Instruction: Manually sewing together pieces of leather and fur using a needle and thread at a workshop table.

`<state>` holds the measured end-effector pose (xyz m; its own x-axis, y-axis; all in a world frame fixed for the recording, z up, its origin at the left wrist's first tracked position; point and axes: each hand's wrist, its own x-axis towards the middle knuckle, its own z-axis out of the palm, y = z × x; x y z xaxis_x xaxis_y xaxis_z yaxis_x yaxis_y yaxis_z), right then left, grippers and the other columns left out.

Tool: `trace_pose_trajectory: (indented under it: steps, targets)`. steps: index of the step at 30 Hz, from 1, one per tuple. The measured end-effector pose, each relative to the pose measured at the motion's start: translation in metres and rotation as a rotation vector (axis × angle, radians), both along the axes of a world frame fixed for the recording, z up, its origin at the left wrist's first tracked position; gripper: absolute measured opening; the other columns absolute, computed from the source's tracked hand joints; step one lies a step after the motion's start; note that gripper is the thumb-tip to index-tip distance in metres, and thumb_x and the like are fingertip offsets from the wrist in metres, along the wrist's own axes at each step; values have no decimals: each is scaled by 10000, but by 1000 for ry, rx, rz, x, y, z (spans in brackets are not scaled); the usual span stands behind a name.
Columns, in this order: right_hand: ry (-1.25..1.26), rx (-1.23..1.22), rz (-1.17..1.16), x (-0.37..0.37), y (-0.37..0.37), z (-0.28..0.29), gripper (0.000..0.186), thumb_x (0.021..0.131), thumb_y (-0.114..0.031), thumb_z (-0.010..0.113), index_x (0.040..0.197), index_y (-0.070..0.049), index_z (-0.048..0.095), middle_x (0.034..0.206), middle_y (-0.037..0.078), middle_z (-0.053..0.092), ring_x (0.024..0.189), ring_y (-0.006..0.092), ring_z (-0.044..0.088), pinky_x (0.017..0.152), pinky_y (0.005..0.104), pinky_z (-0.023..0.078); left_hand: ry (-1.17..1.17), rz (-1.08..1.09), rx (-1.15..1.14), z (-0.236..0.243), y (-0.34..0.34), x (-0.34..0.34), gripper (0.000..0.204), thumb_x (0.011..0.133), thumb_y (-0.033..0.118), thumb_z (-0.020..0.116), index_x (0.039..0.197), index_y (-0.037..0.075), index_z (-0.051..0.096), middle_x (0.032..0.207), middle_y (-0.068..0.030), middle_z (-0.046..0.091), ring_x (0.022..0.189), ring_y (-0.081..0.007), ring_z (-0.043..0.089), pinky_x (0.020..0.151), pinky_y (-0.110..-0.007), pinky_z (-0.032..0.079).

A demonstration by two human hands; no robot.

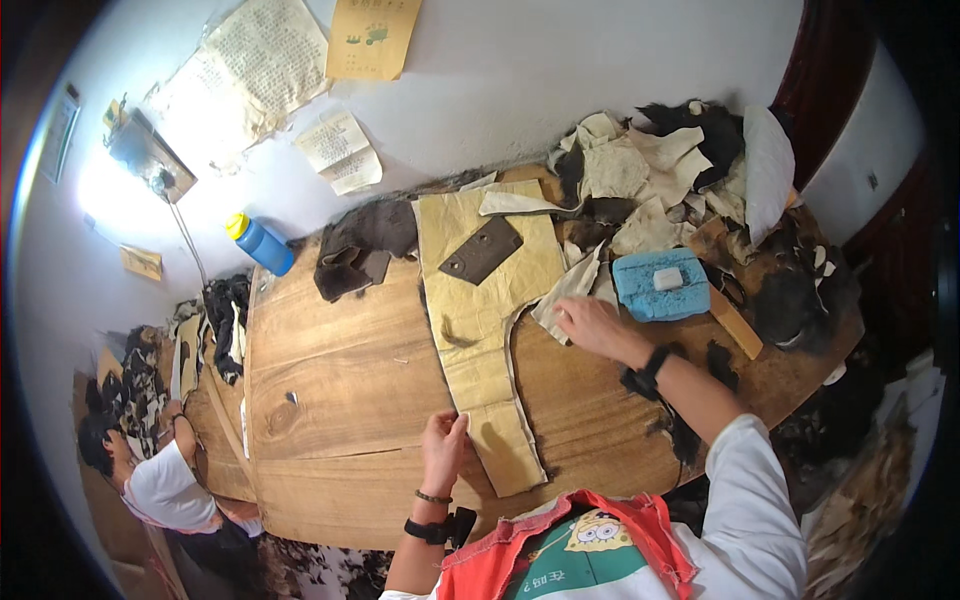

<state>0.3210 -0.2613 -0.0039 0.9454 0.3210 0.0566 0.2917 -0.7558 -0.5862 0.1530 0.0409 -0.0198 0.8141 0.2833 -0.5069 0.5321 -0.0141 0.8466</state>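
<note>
A large tan sheepskin panel (490,330), skin side up with dark fur showing at its edges, lies in front of me and narrows to a strip toward me. At the left edge of that strip, my left hand (443,450) is closed, thumb and forefinger pinching the border. My right hand (595,328) hovers right of the panel, over a pale hide scrap (570,292), its fingers curled together; whatever they hold is too small to make out. A dark brown plate (481,252) with small holes rests on the panel's upper part. A pale strip (525,203) crosses its top right.
Right of my right hand sit a blue block (640,290) with a white piece (668,279) on it and a wooden bar (735,325). Hide scraps (650,165) heap behind. Dark fur pieces (365,245) and a blue bottle (262,246) are left. Another person (180,485) works far left.
</note>
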Motion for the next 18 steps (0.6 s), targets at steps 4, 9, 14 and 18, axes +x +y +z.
trace_pose_trajectory:
  steps: [4, 9, 14, 18]
  targets:
    - [-40, 7, -17, 46, 23, -1, 231, 897, -242, 573, 979, -49, 669, 941, 208, 691, 884, 387, 667, 769, 472, 524, 106, -78, -318, 10, -19, -4, 335, 924, 217, 687, 1141, -33, 633, 871, -63, 704, 694, -130, 658, 642, -276, 544]
    - [-112, 22, -26, 66, 52, 2, 178, 886, -202, 583, 939, -57, 671, 949, 185, 673, 873, 388, 661, 777, 470, 528, -151, -157, 39, 2, -26, -11, 253, 896, 245, 720, 878, -7, 708, 740, -41, 692, 671, -111, 623, 582, -291, 497]
    - [-46, -117, 200, 52, 67, 16, 269, 862, -222, 652, 1051, -30, 642, 1073, 193, 617, 1019, 388, 615, 875, 464, 502, 199, -562, 347, 71, 131, -55, 314, 898, 309, 722, 741, 43, 662, 612, 69, 511, 557, -66, 455, 489, -290, 372]
    - [-101, -82, 368, 18, 106, 19, 479, 842, -267, 702, 1226, -19, 557, 1196, 203, 544, 1140, 374, 530, 994, 449, 431, 123, -546, 1051, 100, 223, -79, 403, 822, 275, 771, 1092, 5, 645, 958, -169, 676, 890, -303, 637, 794, -405, 513]
